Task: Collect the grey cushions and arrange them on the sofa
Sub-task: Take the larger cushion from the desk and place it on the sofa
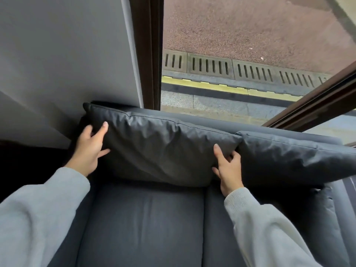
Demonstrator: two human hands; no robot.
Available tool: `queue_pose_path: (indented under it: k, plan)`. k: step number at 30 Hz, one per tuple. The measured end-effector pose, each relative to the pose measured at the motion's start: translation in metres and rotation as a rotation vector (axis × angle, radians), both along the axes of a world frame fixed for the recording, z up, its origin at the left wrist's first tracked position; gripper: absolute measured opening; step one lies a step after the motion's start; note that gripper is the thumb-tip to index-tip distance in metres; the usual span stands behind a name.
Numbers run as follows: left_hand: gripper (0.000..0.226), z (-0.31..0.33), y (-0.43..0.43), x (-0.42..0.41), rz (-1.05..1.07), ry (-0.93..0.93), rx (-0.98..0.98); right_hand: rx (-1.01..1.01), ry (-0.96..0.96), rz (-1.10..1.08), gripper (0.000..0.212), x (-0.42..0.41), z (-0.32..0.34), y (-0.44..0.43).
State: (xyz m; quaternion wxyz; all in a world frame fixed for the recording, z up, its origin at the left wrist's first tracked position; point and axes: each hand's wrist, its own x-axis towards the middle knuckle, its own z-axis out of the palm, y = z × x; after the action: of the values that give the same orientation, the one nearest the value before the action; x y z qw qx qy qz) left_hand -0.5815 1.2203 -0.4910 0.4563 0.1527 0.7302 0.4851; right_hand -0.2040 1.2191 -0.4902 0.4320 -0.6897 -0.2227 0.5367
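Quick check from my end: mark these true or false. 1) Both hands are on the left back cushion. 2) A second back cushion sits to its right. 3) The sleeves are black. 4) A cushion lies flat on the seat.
1) True: the left hand and right hand hold the left back cushion at its sides.
2) True: the second back cushion stands beside it.
3) False: the sleeves are light grey.
4) False: the seat carries only the upright back cushions.
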Motion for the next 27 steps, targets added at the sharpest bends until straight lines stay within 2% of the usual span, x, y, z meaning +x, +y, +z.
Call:
queue_pose_path:
  k: [4, 7, 10, 11, 13, 15, 16, 18, 20, 27]
  plan:
    - [0.066, -0.015, -0.008, -0.005, -0.033, 0.081, -0.013, 0.002, -0.093, 0.067, 0.093, 0.002, -0.012, -0.001]
    - [0.055, -0.027, -0.018, 0.000, -0.178, 0.285, -0.127, 0.003, -0.162, 0.164, 0.097, 0.005, -0.007, 0.006]
    - [0.081, -0.024, -0.020, 0.013, -0.267, 0.484, -0.257, 0.086, -0.244, 0.099, 0.086, 0.004, -0.004, 0.000]
    - [0.091, -0.018, -0.021, 0.020, -0.283, 0.583, -0.222, 0.145, -0.282, 0.059, 0.082, 0.002, -0.001, -0.004]
    - [0.105, -0.004, -0.024, 0.030, -0.404, 0.896, -0.071, 0.277, -0.365, 0.051, 0.081, -0.010, 0.005, -0.012]
    - [0.107, 0.002, -0.022, 0.032, -0.639, 1.227, 0.034, 0.395, -0.541, 0.194, 0.085, -0.022, 0.006, -0.014]
    - [0.105, 0.005, -0.017, 0.031, -0.755, 1.307, 0.026, 0.427, -0.666, 0.306, 0.088, -0.027, 0.004, -0.014]
    - [0.102, 0.007, -0.003, 0.027, -0.926, 1.311, -0.084, 0.369, -0.904, 0.542, 0.095, -0.033, -0.002, -0.009]
    - [0.100, 0.004, 0.008, 0.022, -1.008, 1.269, -0.164, 0.242, -1.029, 0.676, 0.101, -0.031, -0.009, -0.002]
    - [0.099, -0.001, 0.031, 0.019, -1.093, 1.226, -0.221, 0.061, -1.104, 0.827, 0.109, -0.022, -0.017, 0.034]
